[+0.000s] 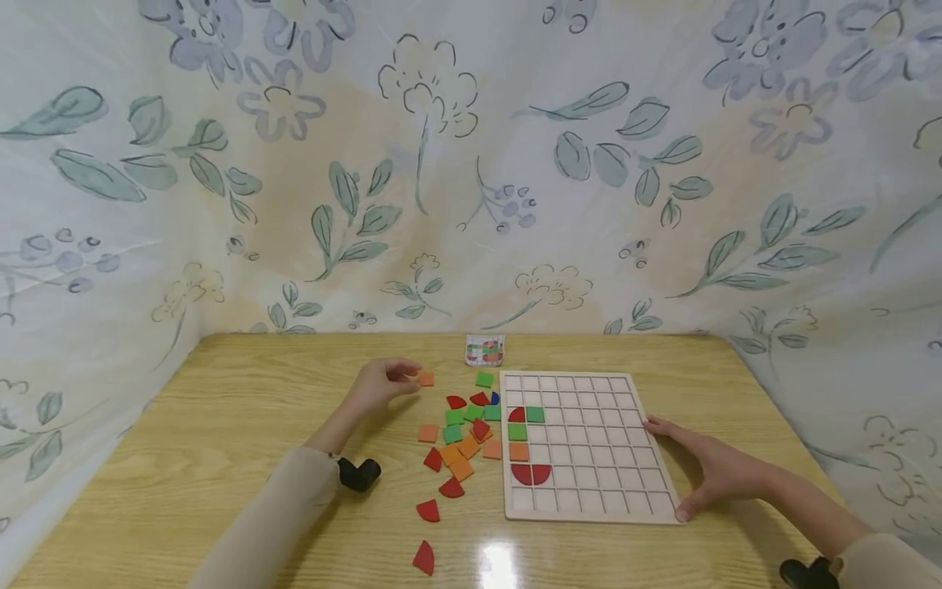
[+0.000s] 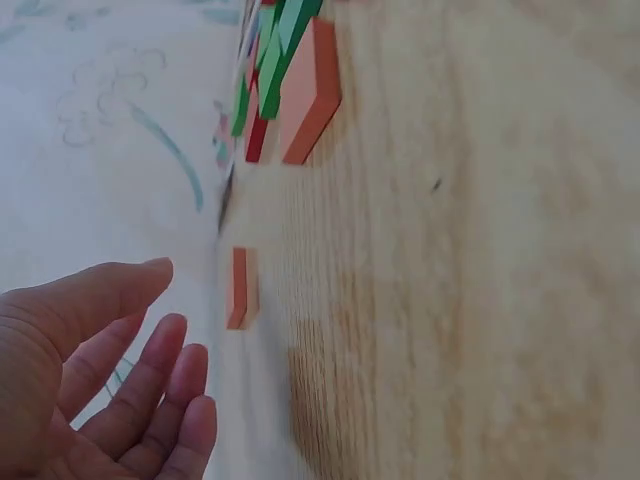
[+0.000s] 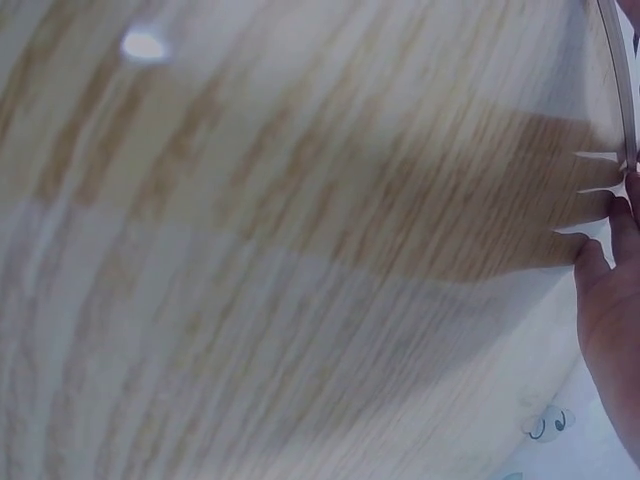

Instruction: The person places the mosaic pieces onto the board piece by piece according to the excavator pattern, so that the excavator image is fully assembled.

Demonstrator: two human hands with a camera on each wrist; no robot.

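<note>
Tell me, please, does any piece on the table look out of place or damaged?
No damage stands out. The loose pieces left of the board lie scattered at odd angles, and one red quarter-circle lies apart, nearest the person. The placed pieces look neat in their squares.

White glare spots the table (image 1: 589, 552) and wrist views blur

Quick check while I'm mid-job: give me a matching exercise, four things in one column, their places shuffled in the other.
1. Left hand
2. Right hand
3. Pattern card
4. Two adjoining red quarter circles

A. Touching the grid board
B. Inside grid cells
C. Beside a loose orange square
D. Near the table's far edge

Pairs: 1-C, 2-A, 3-D, 4-B
</note>
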